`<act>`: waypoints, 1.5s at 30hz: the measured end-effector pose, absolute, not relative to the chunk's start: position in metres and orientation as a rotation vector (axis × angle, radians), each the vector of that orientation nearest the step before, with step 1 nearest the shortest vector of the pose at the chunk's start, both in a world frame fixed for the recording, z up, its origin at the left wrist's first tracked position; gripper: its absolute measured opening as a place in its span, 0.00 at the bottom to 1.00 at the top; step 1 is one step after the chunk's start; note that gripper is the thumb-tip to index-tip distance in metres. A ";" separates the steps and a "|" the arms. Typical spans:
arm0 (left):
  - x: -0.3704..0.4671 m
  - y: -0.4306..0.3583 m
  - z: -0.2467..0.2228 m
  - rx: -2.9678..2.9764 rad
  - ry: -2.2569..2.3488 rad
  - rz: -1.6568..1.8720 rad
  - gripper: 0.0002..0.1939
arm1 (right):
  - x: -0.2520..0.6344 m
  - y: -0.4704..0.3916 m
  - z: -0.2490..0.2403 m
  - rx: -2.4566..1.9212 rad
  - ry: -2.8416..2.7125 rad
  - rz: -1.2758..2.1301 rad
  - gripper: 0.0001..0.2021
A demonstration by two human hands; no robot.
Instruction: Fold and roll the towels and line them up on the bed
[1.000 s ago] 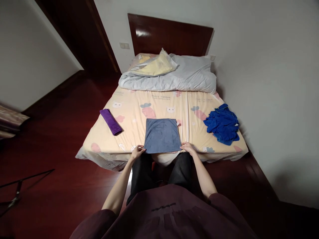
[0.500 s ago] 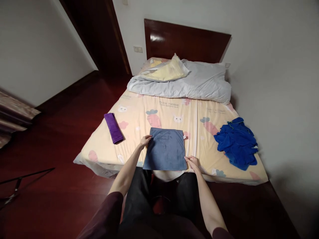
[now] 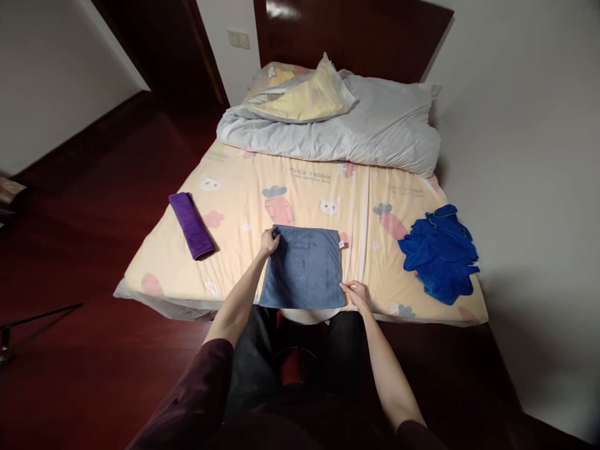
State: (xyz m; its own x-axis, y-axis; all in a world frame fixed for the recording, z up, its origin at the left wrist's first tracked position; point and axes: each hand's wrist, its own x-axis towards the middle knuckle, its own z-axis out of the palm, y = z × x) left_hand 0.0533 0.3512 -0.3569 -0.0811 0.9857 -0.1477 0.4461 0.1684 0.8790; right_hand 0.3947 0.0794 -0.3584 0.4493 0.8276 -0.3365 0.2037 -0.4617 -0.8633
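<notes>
Gray-blue cloth: the cloth lies flat at the bed's near edge, white tag on its right side.
Left hand: the left hand is clamped on its far left corner.
Right hand: the right hand pinches its right edge, near the bottom.
Bed: patterned yellow sheet; folded purple towel left, crumpled blue fabric right.

The bed bears cloths and apparently a quilt.

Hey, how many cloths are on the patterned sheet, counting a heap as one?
3: the purple cloth at left, the gray-blue cloth in the front middle, and the blue heap at right, which may hide several.
</notes>
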 end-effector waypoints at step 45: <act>0.083 0.313 -0.386 2.084 1.743 0.880 0.31 | 0.421 0.340 -0.344 -1.895 -2.016 0.632 0.08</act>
State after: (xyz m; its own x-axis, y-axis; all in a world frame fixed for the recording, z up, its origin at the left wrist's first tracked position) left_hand 0.0830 0.3126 -0.3857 0.0842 0.9595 0.2690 0.7859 -0.2298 0.5740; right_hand 0.4209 0.3395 -0.3441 -0.0826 0.9935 -0.0785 0.8604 0.0314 -0.5087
